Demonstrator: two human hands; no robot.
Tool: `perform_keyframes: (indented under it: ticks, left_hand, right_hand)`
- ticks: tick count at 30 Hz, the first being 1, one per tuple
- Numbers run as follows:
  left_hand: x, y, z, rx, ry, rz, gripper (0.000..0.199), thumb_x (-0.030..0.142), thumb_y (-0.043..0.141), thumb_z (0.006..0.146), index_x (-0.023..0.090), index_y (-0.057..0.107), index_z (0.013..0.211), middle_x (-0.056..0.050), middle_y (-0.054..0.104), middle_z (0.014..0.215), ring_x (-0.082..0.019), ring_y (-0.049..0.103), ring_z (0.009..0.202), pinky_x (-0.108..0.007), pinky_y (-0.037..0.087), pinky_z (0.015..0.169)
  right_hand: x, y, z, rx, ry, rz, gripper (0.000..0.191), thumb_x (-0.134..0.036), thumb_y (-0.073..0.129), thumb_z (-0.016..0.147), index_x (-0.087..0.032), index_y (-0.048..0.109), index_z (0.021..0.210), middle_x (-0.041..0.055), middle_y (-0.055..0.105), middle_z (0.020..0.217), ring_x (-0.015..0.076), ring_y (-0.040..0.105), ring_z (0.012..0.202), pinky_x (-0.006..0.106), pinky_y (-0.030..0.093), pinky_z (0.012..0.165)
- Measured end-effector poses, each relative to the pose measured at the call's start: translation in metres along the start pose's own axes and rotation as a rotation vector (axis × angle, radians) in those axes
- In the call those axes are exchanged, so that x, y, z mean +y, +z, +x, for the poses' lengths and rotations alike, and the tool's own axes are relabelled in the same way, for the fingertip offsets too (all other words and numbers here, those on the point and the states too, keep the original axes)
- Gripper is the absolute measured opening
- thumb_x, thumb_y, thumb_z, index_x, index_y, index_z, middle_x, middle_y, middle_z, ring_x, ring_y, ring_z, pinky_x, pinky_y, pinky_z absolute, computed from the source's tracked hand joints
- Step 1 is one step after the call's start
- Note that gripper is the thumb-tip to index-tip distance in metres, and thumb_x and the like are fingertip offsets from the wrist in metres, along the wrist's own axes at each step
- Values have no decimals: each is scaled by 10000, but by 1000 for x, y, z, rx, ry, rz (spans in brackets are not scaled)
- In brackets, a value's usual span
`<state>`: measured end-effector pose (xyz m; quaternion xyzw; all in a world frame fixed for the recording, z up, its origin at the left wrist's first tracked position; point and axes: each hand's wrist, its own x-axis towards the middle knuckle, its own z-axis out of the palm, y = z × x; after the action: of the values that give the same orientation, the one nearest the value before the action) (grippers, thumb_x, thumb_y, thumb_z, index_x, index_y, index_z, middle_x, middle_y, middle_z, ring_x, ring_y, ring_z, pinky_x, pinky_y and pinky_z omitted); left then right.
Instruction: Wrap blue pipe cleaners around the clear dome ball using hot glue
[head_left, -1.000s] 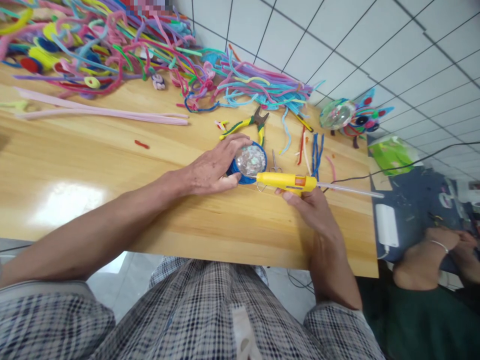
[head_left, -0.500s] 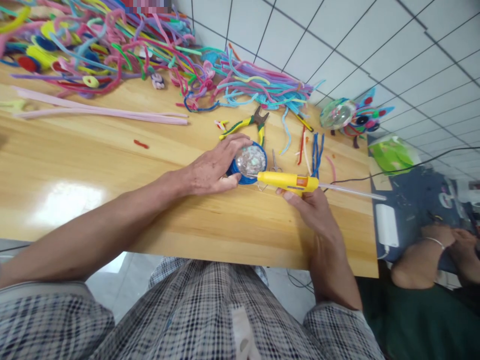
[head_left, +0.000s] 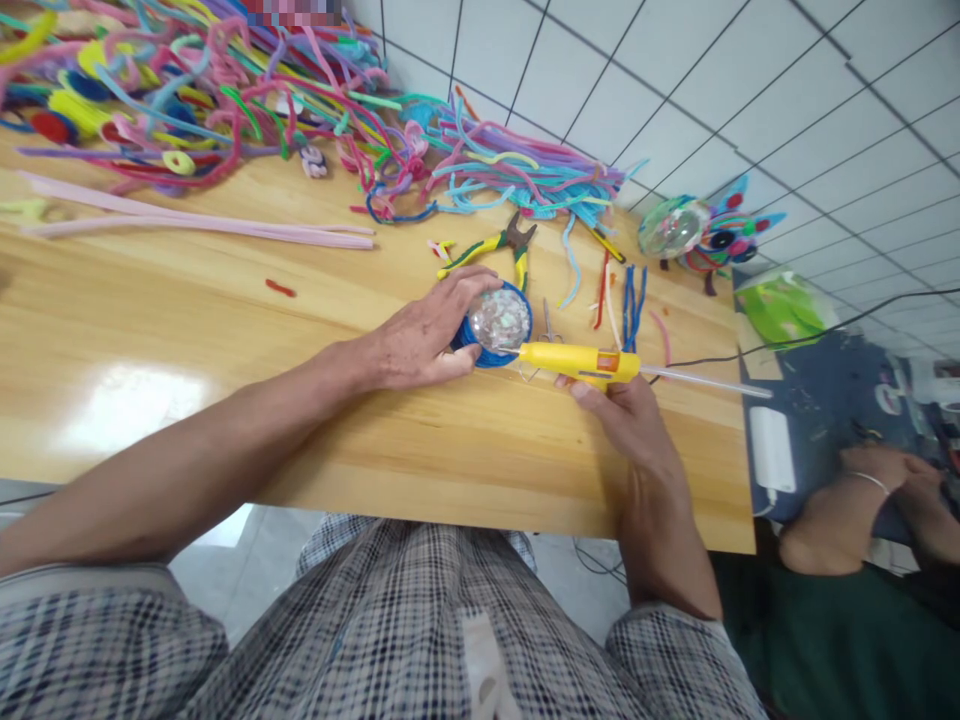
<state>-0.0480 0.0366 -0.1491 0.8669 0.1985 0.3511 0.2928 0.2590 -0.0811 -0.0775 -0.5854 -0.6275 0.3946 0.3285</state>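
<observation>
clamped between thumb and fingers of the left hand [head_left: 427, 335]: a blue-rimmed clear dome [head_left: 499, 318], just right of the palm, well in from the desk's [head_left: 480, 450] front edge. gripped in the right hand [head_left: 626, 405]: a yellow glue gun [head_left: 574, 361], aimed at the dome's near side.

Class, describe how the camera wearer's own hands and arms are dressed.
The left hand and right hand are ungloved, with no watch or bracelet in sight. Both forearms are bare. The left sleeve and right sleeve are short, in a dark-and-light checked fabric; the left ends in a plain greyish band.
</observation>
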Motion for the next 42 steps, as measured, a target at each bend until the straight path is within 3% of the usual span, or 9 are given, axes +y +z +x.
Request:
perform_keyframes:
  ticks: [6,13,21,27,33,38,42]
  left_hand:
    - [0,-2,1,-19,11,11,747,503,626,1053,183,379,1682,-246,484,1715,-436,441,1651,-668,400,1387]
    - [0,-1,0,-18,13,34,749,536,609,1063,190,377,1685,-244,482,1710,-416,427,1666,-656,402,1391]
    - [0,-2,1,-14,24,14,745,540,606,1071,201,368,1690,-240,486,1710,-426,442,1648,-667,407,1381]
    - [-1,0,1,6,45,25,736,535,605,1072,198,378,1686,-241,494,1694,-416,451,1644,-649,417,1379]
    - [-2,1,1,7,33,7,748,543,619,1063,202,384,1687,-233,497,1703,-424,449,1644,-659,408,1384]
    - [0,1,1,18,6,5,755,615,601,1067,209,412,1675,-224,509,1692,-413,455,1641,-659,405,1385]
    - [1,0,1,6,7,4,755,599,617,1069,212,402,1681,-224,503,1699,-421,455,1641,-658,401,1387]
  right_hand:
    - [0,4,0,-20,3,-40,527,-781,821,908,-261,776,839,4,678,707,202,634,708,322,530,639]
    - [-1,2,1,9,-10,17,529,-789,815,905,-262,795,871,42,797,862,234,723,833,367,610,757]
    - [0,5,0,-13,14,-34,526,-798,822,894,-278,766,838,15,705,738,218,648,731,344,552,647]
    - [-1,5,1,20,-15,11,515,-791,819,907,-276,794,890,31,784,844,232,717,828,367,611,746]
    - [2,7,-1,5,19,-33,495,-759,860,883,-274,771,836,18,730,746,230,693,759,352,590,677]
    - [4,6,-1,42,-13,16,491,-759,821,917,-268,813,926,46,834,919,243,760,860,377,642,779]
    - [4,7,-1,38,1,-2,476,-740,862,884,-267,813,883,28,796,821,229,724,787,354,612,714]
